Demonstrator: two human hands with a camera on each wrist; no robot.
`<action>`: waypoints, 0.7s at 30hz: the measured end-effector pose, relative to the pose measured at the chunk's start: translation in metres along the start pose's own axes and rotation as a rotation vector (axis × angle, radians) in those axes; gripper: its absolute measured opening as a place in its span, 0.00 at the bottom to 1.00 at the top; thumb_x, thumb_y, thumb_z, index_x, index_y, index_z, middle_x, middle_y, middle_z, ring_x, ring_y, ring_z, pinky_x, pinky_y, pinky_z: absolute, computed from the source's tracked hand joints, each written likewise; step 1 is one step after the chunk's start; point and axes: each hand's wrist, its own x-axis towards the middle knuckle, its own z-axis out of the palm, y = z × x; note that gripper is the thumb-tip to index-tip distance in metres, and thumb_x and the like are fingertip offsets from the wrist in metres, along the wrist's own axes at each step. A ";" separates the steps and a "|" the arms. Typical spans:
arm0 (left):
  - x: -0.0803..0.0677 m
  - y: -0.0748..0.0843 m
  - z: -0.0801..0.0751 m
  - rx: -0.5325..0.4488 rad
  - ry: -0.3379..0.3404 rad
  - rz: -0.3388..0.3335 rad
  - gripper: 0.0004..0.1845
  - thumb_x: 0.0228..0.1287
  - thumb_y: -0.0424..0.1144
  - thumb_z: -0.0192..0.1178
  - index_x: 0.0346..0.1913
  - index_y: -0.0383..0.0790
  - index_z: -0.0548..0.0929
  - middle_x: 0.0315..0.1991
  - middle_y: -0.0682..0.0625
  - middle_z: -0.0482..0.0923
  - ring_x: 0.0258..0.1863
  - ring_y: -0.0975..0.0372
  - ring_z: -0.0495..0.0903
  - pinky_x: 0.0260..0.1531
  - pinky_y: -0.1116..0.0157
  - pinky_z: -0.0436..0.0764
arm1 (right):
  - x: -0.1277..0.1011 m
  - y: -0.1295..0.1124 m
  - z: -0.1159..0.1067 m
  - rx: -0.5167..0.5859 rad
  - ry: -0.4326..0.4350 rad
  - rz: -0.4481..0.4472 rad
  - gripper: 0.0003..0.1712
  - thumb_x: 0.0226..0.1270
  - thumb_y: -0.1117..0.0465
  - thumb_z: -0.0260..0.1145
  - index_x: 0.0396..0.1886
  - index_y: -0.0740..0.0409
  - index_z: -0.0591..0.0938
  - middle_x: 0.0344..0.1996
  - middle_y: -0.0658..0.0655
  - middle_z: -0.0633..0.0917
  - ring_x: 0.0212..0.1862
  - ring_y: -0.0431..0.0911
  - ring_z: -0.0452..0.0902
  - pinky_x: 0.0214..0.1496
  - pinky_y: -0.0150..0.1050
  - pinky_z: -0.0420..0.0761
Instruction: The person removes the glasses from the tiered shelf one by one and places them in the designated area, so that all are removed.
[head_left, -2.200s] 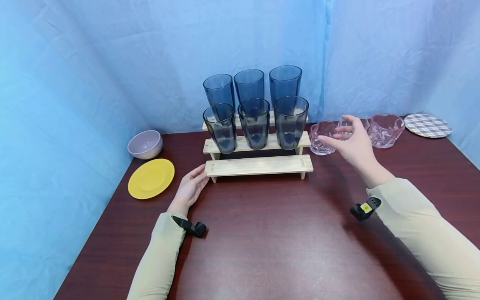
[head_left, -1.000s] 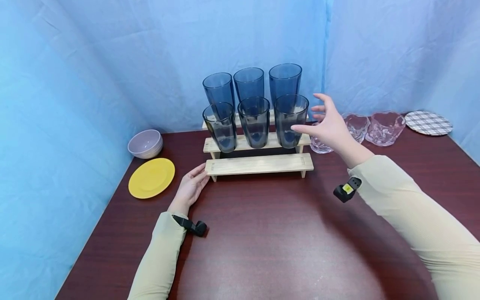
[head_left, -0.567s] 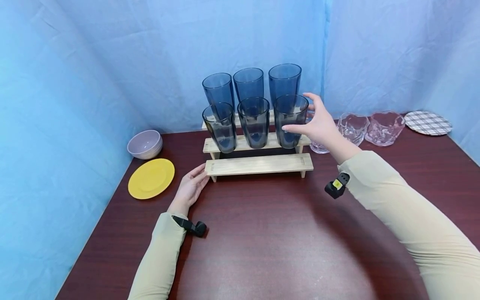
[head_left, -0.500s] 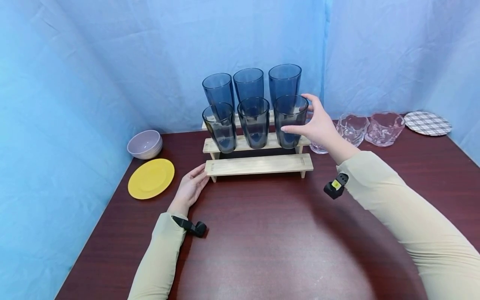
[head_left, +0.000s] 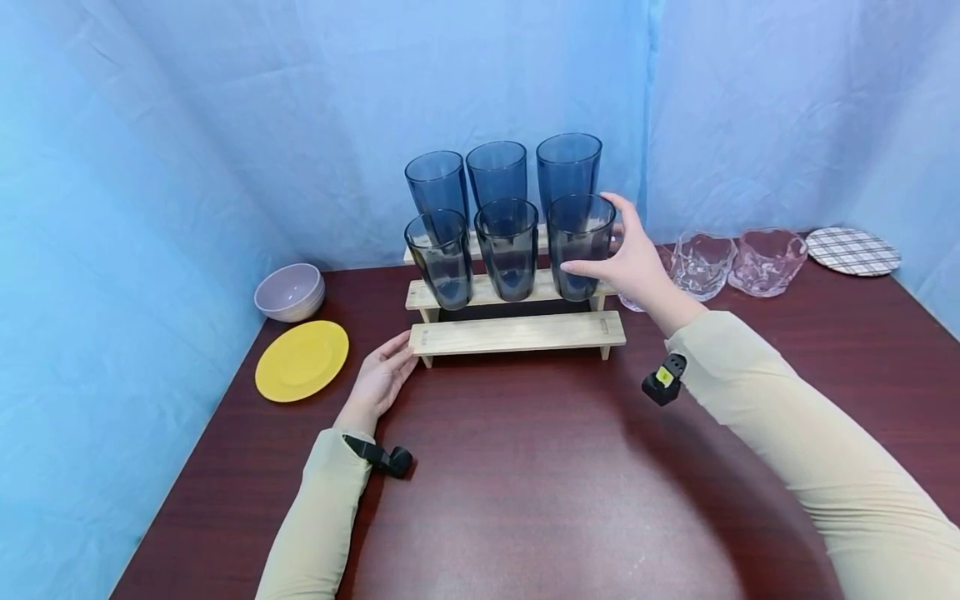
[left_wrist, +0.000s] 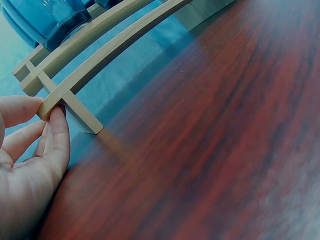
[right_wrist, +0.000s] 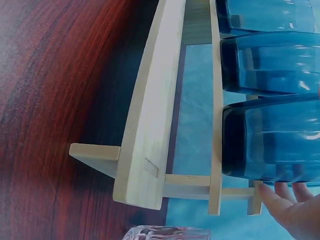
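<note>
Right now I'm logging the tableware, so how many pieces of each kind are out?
Blue tumblers: 6
Clear glasses: 3
Plates: 2
Bowl: 1
Total: 12

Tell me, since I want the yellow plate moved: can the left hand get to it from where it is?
Probably yes. The left hand rests at the wooden rack's lower left corner, and only bare table lies between it and the yellow plate.
</note>
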 end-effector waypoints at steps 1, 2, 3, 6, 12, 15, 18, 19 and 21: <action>0.000 0.000 0.000 -0.003 0.003 -0.002 0.27 0.71 0.26 0.45 0.72 0.33 0.56 0.72 0.41 0.56 0.47 0.70 0.76 0.46 0.76 0.76 | 0.000 0.000 0.000 0.000 0.002 0.000 0.62 0.47 0.46 0.76 0.74 0.32 0.45 0.65 0.66 0.61 0.59 0.59 0.65 0.56 0.57 0.72; 0.000 0.000 0.000 -0.002 0.002 -0.002 0.27 0.71 0.26 0.44 0.72 0.33 0.56 0.72 0.41 0.56 0.48 0.70 0.75 0.46 0.76 0.76 | -0.001 0.000 0.001 -0.001 0.004 -0.002 0.62 0.48 0.46 0.76 0.74 0.32 0.45 0.65 0.66 0.61 0.59 0.59 0.65 0.55 0.57 0.72; 0.000 0.000 0.000 0.002 0.001 -0.002 0.27 0.71 0.26 0.44 0.72 0.33 0.56 0.72 0.41 0.56 0.48 0.70 0.76 0.46 0.76 0.76 | -0.001 0.000 0.001 -0.004 0.005 -0.004 0.61 0.48 0.46 0.76 0.74 0.33 0.45 0.65 0.66 0.61 0.58 0.59 0.66 0.55 0.57 0.72; 0.000 0.000 0.000 0.010 0.000 -0.002 0.27 0.71 0.27 0.45 0.72 0.33 0.56 0.71 0.41 0.56 0.47 0.70 0.76 0.47 0.76 0.76 | -0.002 -0.001 0.001 -0.008 0.012 -0.009 0.61 0.49 0.47 0.76 0.74 0.34 0.45 0.65 0.66 0.62 0.58 0.59 0.66 0.53 0.56 0.73; 0.000 0.000 0.000 0.016 0.000 -0.007 0.27 0.72 0.27 0.44 0.72 0.34 0.57 0.71 0.42 0.57 0.46 0.71 0.77 0.47 0.76 0.76 | -0.003 -0.001 0.003 -0.022 0.041 -0.014 0.60 0.49 0.47 0.76 0.74 0.34 0.47 0.63 0.66 0.64 0.57 0.59 0.67 0.53 0.56 0.73; -0.001 0.000 -0.001 0.023 -0.003 -0.006 0.27 0.72 0.28 0.44 0.72 0.34 0.57 0.71 0.42 0.57 0.47 0.71 0.77 0.51 0.75 0.75 | -0.002 0.001 0.006 -0.031 0.070 -0.031 0.59 0.48 0.47 0.76 0.74 0.34 0.48 0.63 0.66 0.65 0.58 0.58 0.67 0.54 0.57 0.73; -0.002 0.001 0.000 0.024 -0.004 -0.005 0.27 0.72 0.28 0.44 0.72 0.34 0.56 0.71 0.42 0.57 0.47 0.71 0.76 0.53 0.74 0.74 | -0.002 0.004 0.008 -0.036 0.109 -0.061 0.59 0.47 0.46 0.77 0.74 0.35 0.51 0.62 0.65 0.67 0.59 0.57 0.67 0.55 0.57 0.73; -0.002 0.001 0.000 0.024 -0.005 -0.004 0.27 0.72 0.27 0.44 0.72 0.34 0.56 0.71 0.42 0.57 0.47 0.71 0.76 0.53 0.74 0.74 | -0.003 0.004 0.009 -0.033 0.122 -0.071 0.58 0.46 0.47 0.77 0.74 0.36 0.51 0.62 0.65 0.67 0.59 0.57 0.67 0.56 0.57 0.73; -0.002 0.001 0.001 0.016 0.000 -0.003 0.27 0.72 0.27 0.44 0.72 0.34 0.57 0.71 0.42 0.57 0.46 0.71 0.76 0.51 0.75 0.75 | -0.004 0.006 0.010 -0.026 0.148 -0.086 0.58 0.46 0.47 0.77 0.73 0.37 0.53 0.62 0.65 0.67 0.59 0.57 0.68 0.56 0.56 0.73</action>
